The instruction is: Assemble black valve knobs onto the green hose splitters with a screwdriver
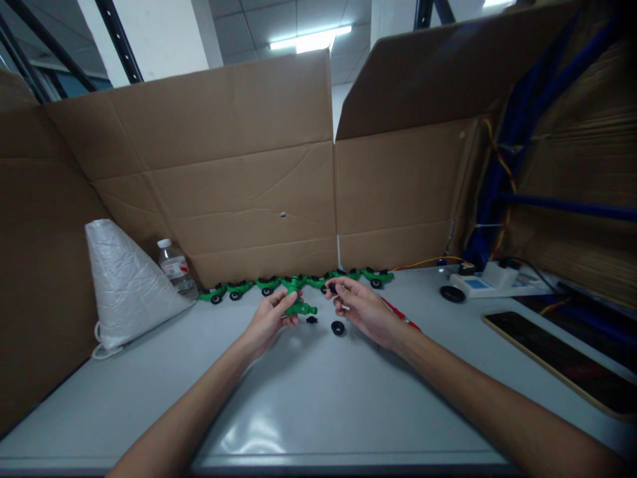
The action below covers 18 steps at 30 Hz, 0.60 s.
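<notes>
My left hand (271, 320) is closed around a small green toy car body (300, 307), held just above the grey table (308, 392). My right hand (359, 307) pinches a small black wheel (332, 288) between thumb and fingertips, a short way right of the car body. Two loose black wheels lie on the table below the hands: a small one (311, 320) and a larger ring (338, 328). Behind the hands a row of several finished green cars (269, 285) with black wheels stands along the cardboard wall.
A white woven bag (124, 285) and a water bottle (175, 267) stand at the back left. Cardboard walls (233, 192) enclose the table. At the right are a small white device (475, 284) with wires, a red tool (398, 313) and a dark tablet (567, 362).
</notes>
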{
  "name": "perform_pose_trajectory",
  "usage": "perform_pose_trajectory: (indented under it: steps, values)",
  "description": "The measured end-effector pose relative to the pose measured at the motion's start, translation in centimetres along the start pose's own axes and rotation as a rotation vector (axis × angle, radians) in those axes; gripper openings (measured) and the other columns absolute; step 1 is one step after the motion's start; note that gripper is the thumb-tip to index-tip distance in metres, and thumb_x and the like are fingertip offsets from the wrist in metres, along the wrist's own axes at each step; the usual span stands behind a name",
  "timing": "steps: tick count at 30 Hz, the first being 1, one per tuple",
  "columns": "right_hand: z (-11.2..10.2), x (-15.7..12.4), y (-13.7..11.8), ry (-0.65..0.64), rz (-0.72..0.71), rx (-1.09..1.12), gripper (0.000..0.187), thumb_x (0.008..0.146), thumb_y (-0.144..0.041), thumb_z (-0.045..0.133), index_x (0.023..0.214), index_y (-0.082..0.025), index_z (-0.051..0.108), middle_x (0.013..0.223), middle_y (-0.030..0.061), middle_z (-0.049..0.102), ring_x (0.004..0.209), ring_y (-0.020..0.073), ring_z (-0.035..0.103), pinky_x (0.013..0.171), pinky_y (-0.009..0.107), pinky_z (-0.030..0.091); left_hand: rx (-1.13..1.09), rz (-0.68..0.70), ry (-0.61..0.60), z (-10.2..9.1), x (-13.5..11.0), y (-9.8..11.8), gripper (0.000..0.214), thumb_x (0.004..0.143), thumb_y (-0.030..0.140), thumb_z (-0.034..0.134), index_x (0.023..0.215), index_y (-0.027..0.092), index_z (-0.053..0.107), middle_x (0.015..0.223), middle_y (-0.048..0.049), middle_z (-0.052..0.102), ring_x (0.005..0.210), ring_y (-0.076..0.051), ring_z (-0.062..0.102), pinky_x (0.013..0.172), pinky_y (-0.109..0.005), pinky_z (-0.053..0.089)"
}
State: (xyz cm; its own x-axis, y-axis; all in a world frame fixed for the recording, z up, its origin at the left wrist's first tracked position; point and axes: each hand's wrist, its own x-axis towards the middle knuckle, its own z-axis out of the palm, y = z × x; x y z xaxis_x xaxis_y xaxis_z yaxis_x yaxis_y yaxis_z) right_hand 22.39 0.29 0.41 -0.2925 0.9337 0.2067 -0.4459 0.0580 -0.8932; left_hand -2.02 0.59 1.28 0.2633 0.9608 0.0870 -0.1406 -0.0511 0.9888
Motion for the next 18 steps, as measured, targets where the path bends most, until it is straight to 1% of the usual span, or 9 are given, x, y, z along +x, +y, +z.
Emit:
perform_pose_trajectory:
  steps: [2, 5, 8, 11, 14, 18]
  values:
    - [-0.03, -0.05, 0.00, -0.009, 0.010, 0.028, 0.040, 0.084, -0.050, 0.085, 0.108, -0.022, 0.071, 0.100, 0.0063, 0.070, 0.074, 0.0142, 0.053, 0.068, 0.028, 0.042, -0.009, -0.002, -0.001, -0.07, 0.05, -0.07, 0.046, 0.084, 0.052, 0.085, 0.106, 0.014, 0.070, 0.089, -0.0033, 0.069, 0.063, -0.009, 0.063, 0.059, -0.021, 0.048]
    - [-0.19, -0.06, 0.09, -0.023, 0.015, 0.066, 0.038, 0.086, -0.049, 0.084, 0.109, -0.022, 0.071, 0.102, 0.0070, 0.072, 0.075, 0.0145, 0.054, 0.070, 0.029, 0.043, -0.008, -0.004, 0.006, -0.02, 0.06, -0.04, 0.045, 0.084, 0.053, 0.085, 0.102, 0.014, 0.068, 0.084, -0.0015, 0.067, 0.062, -0.009, 0.063, 0.057, -0.021, 0.046]
    - [-0.29, -0.09, 0.06, -0.038, 0.022, 0.076, 0.037, 0.088, -0.050, 0.082, 0.111, -0.022, 0.073, 0.099, 0.0062, 0.071, 0.075, 0.0142, 0.053, 0.070, 0.029, 0.042, 0.016, 0.005, 0.019, 0.18, -0.03, 0.12, 0.045, 0.083, 0.053, 0.085, 0.098, 0.015, 0.067, 0.078, 0.0012, 0.064, 0.059, -0.009, 0.061, 0.054, -0.021, 0.042]
    - [-0.26, -0.15, -0.15, -0.046, 0.032, 0.078, 0.038, 0.089, -0.051, 0.081, 0.112, -0.022, 0.075, 0.093, 0.0045, 0.068, 0.072, 0.0134, 0.051, 0.068, 0.028, 0.040, 0.039, 0.008, 0.025, 0.30, -0.09, 0.27, 0.045, 0.083, 0.054, 0.085, 0.097, 0.015, 0.067, 0.077, 0.0017, 0.063, 0.058, -0.009, 0.060, 0.053, -0.021, 0.041]
    - [-0.15, -0.16, -0.34, -0.045, 0.049, 0.093, 0.041, 0.086, -0.054, 0.083, 0.107, -0.019, 0.076, 0.087, 0.0032, 0.065, 0.069, 0.0123, 0.049, 0.066, 0.027, 0.039, 0.057, 0.013, 0.028, 0.29, -0.10, 0.32, 0.044, 0.083, 0.054, 0.085, 0.094, 0.016, 0.065, 0.076, 0.0017, 0.063, 0.058, -0.009, 0.060, 0.053, -0.021, 0.041]
    - [-0.03, -0.08, -0.33, -0.031, 0.063, 0.113, 0.048, 0.084, -0.064, 0.082, 0.097, -0.018, 0.073, 0.074, -0.0004, 0.057, 0.064, 0.0117, 0.044, 0.063, 0.027, 0.036, 0.074, 0.017, 0.024, 0.29, -0.13, 0.31, 0.044, 0.082, 0.054, 0.085, 0.091, 0.016, 0.064, 0.075, 0.0013, 0.064, 0.057, -0.009, 0.059, 0.055, -0.022, 0.043]
